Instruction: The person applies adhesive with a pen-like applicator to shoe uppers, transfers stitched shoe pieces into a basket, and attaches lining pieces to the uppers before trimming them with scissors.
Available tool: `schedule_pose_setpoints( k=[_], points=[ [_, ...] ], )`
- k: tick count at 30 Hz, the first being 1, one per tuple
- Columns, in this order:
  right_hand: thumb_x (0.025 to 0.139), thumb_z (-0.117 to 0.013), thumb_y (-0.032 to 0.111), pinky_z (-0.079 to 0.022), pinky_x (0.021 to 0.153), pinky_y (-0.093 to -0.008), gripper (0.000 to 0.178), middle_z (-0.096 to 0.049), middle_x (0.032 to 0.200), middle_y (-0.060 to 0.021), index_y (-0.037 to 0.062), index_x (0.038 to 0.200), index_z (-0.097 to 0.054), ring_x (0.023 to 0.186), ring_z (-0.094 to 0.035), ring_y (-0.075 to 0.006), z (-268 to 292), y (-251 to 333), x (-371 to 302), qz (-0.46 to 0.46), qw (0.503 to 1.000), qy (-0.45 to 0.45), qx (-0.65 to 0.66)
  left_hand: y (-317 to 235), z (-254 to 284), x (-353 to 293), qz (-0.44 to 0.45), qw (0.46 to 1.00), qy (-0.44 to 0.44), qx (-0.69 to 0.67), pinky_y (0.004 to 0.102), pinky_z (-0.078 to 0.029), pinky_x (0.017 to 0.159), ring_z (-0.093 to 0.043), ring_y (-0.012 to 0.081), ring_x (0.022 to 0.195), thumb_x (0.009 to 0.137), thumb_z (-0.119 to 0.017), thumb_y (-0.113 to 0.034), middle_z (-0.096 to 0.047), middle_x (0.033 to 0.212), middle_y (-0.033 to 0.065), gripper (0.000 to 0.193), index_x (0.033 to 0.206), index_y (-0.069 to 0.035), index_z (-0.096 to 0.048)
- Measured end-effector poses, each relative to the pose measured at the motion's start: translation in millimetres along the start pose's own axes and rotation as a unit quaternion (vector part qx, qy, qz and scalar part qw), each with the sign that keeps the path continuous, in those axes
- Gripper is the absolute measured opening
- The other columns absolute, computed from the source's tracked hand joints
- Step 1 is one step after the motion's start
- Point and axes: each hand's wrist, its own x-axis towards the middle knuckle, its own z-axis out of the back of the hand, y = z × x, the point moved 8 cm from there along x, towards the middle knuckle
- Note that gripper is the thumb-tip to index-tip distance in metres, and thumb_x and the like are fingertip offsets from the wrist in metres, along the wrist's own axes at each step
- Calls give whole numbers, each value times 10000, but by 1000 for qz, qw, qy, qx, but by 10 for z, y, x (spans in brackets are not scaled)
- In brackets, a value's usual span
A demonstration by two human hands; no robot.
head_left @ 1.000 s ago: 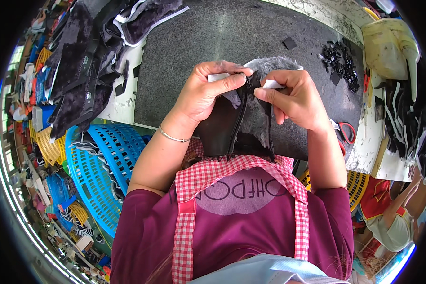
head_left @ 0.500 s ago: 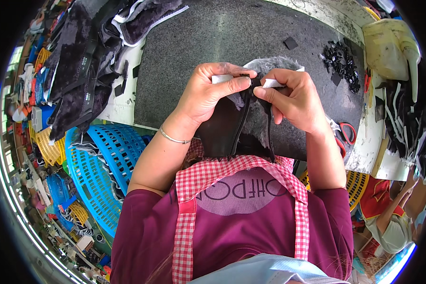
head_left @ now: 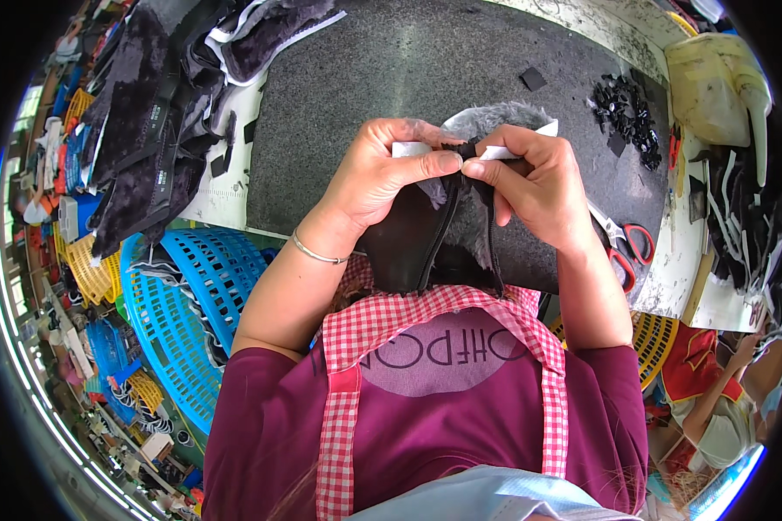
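My left hand and my right hand meet above the near part of the dark mat. Both are closed, thumb against fingers, pinching the top edge of a black leather piece lined with grey fur. The thumb tips nearly touch. Below them hang two dark strips with toothed edges, like the halves of a zipper, reaching toward my apron. White backing sticks out beside the fingers of each hand. What lies right between the fingertips is mostly hidden.
Red-handled scissors lie right of my forearm. Small black scraps are heaped at the mat's right. Dark fur-lined pieces pile up at left above a blue basket. A cloudy plastic container stands at far right. Another person's arm shows lower right.
My thumbs have come closer together over the piece's top edge. The grey fur has shifted slightly up and left. My right forearm has moved a little left, uncovering more of the scissors.
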Motion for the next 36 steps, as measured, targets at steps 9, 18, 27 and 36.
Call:
schedule_pose_setpoints(
  k=[9,18,27,36],
  points=[
    [824,-740,172,-440,433,-250,206,-619,759,-46,32,916,-619,524,-597,-98,32,286,-91,163,964,-51,-202,-5,-17,58,7,1000,9,2,279,-495,856,-647,139,898,769,-751,22,-698,952,54,175,932,-30,-716],
    [760,-626,238,-475,492,-254,134,-497,754,7,109,793,-609,671,-569,-115,-305,734,-15,387,625,-36,-678,45,-19,217,40,999,0,-9,252,-494,796,-631,104,833,824,-718,-83,-696,914,43,159,960,-1,-703],
    [677,-626,136,-496,525,-291,93,-537,739,-31,99,709,-547,709,-580,-163,-888,871,-679,467,718,219,-467,-546,47,375,-133,980,-48,140,232,-494,741,-617,88,786,844,-674,-47,-687,862,35,118,944,15,-689],
    [1014,-516,207,-342,498,-222,269,-490,595,14,11,855,-607,552,-430,-48,114,884,-12,132,983,-112,66,-1805,-817,-669,-319,792,-30,520,242,-466,760,-633,136,873,798,-751,-176,-679,914,86,219,939,-34,-660]
  ],
)
